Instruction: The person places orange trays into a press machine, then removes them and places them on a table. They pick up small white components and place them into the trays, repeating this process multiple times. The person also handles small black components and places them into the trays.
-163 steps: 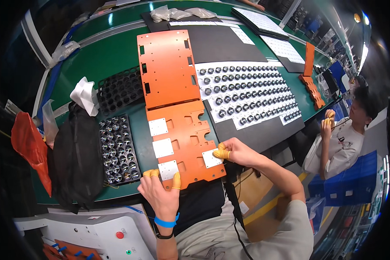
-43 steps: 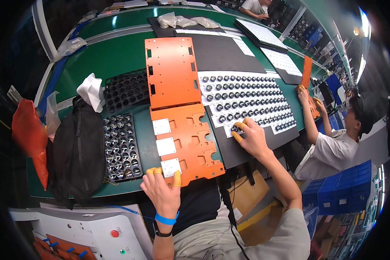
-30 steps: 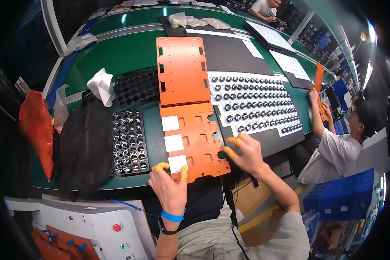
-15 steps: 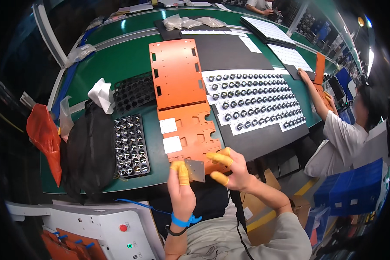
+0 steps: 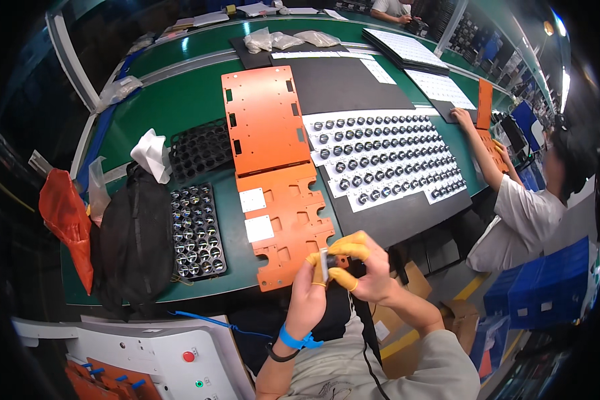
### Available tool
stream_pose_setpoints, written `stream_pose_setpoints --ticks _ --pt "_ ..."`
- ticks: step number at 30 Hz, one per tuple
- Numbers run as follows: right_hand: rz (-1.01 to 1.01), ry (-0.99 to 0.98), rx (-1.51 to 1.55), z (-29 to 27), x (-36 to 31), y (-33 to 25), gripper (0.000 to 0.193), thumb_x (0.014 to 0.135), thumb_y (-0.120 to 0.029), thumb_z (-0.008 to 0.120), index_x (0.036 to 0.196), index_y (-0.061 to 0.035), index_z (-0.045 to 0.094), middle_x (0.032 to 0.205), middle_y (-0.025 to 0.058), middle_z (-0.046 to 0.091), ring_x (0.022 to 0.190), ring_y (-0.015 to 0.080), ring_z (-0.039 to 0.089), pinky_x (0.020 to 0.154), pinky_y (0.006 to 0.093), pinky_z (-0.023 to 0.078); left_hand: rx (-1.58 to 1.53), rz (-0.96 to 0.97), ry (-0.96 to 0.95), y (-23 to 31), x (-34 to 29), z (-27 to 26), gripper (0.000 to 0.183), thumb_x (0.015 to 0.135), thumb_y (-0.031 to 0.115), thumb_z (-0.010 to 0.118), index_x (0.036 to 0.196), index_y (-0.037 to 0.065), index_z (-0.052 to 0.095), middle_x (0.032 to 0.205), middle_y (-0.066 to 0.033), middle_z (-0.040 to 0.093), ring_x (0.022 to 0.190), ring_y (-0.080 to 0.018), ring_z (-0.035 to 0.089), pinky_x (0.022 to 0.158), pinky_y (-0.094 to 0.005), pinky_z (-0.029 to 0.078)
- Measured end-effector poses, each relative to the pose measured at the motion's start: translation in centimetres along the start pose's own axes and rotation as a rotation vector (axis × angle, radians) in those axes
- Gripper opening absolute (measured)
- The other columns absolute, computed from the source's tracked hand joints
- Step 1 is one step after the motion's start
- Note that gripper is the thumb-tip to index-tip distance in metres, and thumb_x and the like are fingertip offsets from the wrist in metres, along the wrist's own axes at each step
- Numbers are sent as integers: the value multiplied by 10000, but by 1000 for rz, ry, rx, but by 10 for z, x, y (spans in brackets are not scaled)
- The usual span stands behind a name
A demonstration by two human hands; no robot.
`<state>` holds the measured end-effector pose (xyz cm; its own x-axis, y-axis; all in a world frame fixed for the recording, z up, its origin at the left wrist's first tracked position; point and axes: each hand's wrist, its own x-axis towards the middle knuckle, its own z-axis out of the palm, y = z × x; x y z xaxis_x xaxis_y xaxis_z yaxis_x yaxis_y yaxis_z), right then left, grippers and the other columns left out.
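Observation:
My left hand (image 5: 307, 303), in yellow finger cots, pinches a small thin square plate (image 5: 324, 265), turned nearly edge-on. My right hand (image 5: 375, 279), also in yellow finger cots, closes thumb and fingers around a dark round knob (image 5: 333, 261) on the plate's right face. How the knob is joined to the plate is hidden by the fingers. Both hands are over the near end of an orange hinged fixture (image 5: 283, 230), whose raised orange panel (image 5: 263, 123) has rectangular slots. Two white square plates (image 5: 252, 200) lie along the fixture's left side.
Left of the fixture stands a black tray (image 5: 221, 257) of round metallic-looking parts, with an empty black tray (image 5: 200, 145) beyond. White plates with black knobs (image 5: 387, 157) stand in rows on the right. A black bag (image 5: 137, 240) lies left; a co-worker (image 5: 523, 213) sits right.
The plate has turned from showing its grey face to edge-on and shifted right with my left hand. My right hand, spread apart before, has closed on the knob. The view has shifted slightly.

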<state>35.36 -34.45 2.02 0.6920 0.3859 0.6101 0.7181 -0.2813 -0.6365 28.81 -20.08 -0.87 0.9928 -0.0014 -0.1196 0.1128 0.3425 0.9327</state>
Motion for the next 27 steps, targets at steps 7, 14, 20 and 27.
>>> stream_pose_setpoints --ticks 7,14,20,27 --pt "7 167 -472 -20 10 62 348 711 29 746 1045 -33 672 979 92 635 864 296 592 739 381 493 443 199 263 31 6 -24 127 930 108 652 1000 1 643 717 -13 539 583 -71 384 518 -263 341" --pt "47 -26 -643 -14 7 93 319 737 -53 756 1049 -56 690 973 61 611 897 272 547 823 391 430 607 263 451 58 18 -43 128 913 94 665 944 -26 634 718 -44 571 571 -104 405 501 -283 335" --pt "94 -20 -721 -13 10 96 301 752 -71 743 1047 -48 688 1077 111 578 974 290 523 859 408 421 525 273 455 53 20 -49 142 907 87 668 878 -39 610 582 -23 489 520 -81 330 465 -284 253" --pt "114 -25 -724 -14 12 97 323 747 -85 755 1061 -52 685 1109 117 575 1011 303 519 891 415 424 804 287 574 66 33 -52 157 885 116 693 854 -15 611 659 -79 539 547 -163 426 518 -332 343"
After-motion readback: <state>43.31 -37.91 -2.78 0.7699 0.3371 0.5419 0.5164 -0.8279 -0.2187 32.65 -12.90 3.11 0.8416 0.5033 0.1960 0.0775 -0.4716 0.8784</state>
